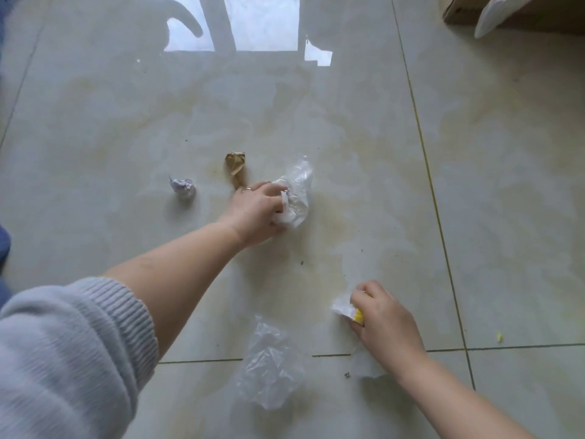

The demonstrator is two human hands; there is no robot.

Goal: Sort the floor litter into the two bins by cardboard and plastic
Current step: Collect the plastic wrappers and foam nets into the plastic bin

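My left hand (pixel 258 213) reaches out over the tiled floor and grips a crumpled clear plastic bag (pixel 297 188) with some white in it. Low on the right, my right hand (pixel 384 315) is closed on a white and yellow wrapper (pixel 346 308) that rests on the floor. A loose clear plastic bag (pixel 269 365) lies between my arms near the bottom. A crumpled brown cardboard scrap (pixel 235 167) lies just beyond my left hand. To its left sits a crumpled white paper ball (pixel 183 186).
A brown cardboard box (pixel 544 12) with a white item hanging over its edge stands at the top right corner. A small yellow crumb (pixel 500 337) lies on the floor at the right. Glossy beige tiles reflect a window at the top.
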